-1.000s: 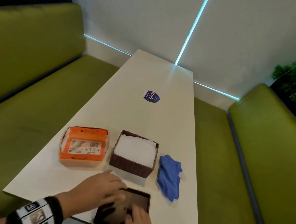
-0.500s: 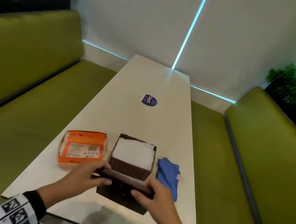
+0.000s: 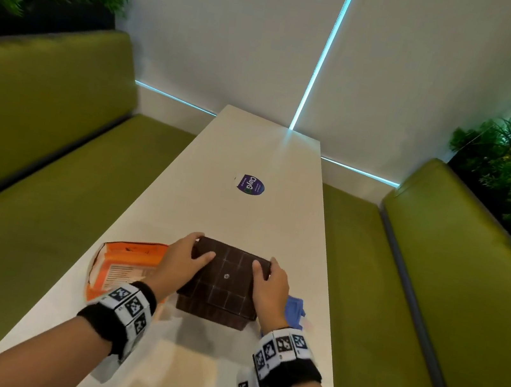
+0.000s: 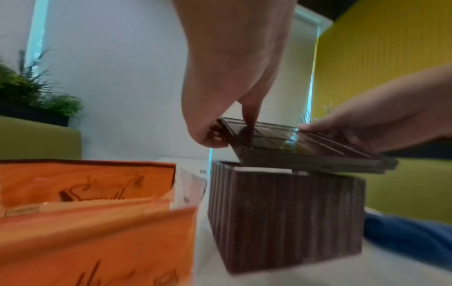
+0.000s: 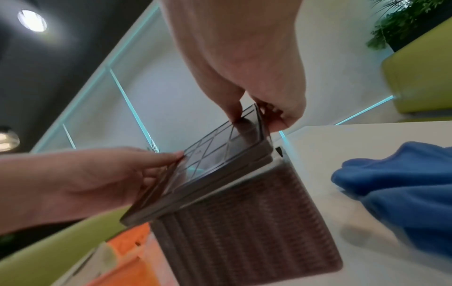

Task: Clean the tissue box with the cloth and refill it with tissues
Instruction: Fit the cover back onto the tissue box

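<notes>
I see the white table (image 3: 253,219) between green benches. On it stands the brown tissue box (image 4: 286,218), with an orange tissue packet (image 3: 125,268) on its left and a blue cloth (image 3: 294,310) on its right. My left hand (image 3: 181,265) and right hand (image 3: 269,290) pinch opposite edges of the grid-patterned lid (image 3: 225,277), tilted over the box's open top.

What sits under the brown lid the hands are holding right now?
The ribbed brown tissue box, with a white strip of tissues showing at its rim. The lid, held by both hands, hides the rest of the stack.
</notes>
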`<state>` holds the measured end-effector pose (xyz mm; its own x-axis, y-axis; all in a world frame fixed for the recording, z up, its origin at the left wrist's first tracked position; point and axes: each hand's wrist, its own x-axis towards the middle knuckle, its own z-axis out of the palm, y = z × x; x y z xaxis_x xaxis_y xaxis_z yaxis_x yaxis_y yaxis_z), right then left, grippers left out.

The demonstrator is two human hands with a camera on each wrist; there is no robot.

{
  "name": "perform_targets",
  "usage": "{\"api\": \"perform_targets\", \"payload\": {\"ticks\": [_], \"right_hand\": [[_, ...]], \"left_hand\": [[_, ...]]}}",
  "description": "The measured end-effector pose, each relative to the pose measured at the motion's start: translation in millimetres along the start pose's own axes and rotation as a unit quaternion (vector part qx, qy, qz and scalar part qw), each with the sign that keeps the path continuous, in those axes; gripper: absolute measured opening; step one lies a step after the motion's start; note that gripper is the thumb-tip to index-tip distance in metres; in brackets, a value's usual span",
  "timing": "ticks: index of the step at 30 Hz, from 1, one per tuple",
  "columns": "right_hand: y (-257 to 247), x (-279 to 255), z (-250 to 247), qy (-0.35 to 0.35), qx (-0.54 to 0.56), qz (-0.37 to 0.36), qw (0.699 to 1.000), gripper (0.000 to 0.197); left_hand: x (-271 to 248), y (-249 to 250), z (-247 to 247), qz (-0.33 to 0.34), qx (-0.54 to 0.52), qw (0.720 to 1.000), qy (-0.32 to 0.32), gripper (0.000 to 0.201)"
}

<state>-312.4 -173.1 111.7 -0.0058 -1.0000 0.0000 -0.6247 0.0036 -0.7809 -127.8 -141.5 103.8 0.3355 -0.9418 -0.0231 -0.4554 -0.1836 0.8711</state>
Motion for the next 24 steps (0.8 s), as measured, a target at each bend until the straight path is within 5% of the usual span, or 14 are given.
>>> {"api": "perform_targets", "payload": {"ticks": [7, 15, 20, 24], "right_hand": [[21.0, 1.8, 29.6, 0.028, -0.107, -0.008, 0.994, 0.048], [26.2, -1.7, 35.1, 0.09, -0.203, -0.059, 0.973, 0.036], [31.8, 11.6, 32.7, 0.002, -0.121, -0.001, 0.993, 0.043], [26.2, 10.2, 31.6, 0.018, -0.139, -0.009, 0.99, 0.044]], "left_hand": [[-1.8, -24.7, 27.4, 0.033, 0.125, 0.991, 0.027, 0.053], [0.6, -28.3, 35.0, 0.019, 0.079, 0.997, -0.012, 0.042], [6.0, -23.3, 34.0, 0.006, 0.075, 0.997, -0.032, 0.045], [8.1, -23.4, 34.6, -0.015, 0.066, 0.998, -0.009, 0.039]]}}
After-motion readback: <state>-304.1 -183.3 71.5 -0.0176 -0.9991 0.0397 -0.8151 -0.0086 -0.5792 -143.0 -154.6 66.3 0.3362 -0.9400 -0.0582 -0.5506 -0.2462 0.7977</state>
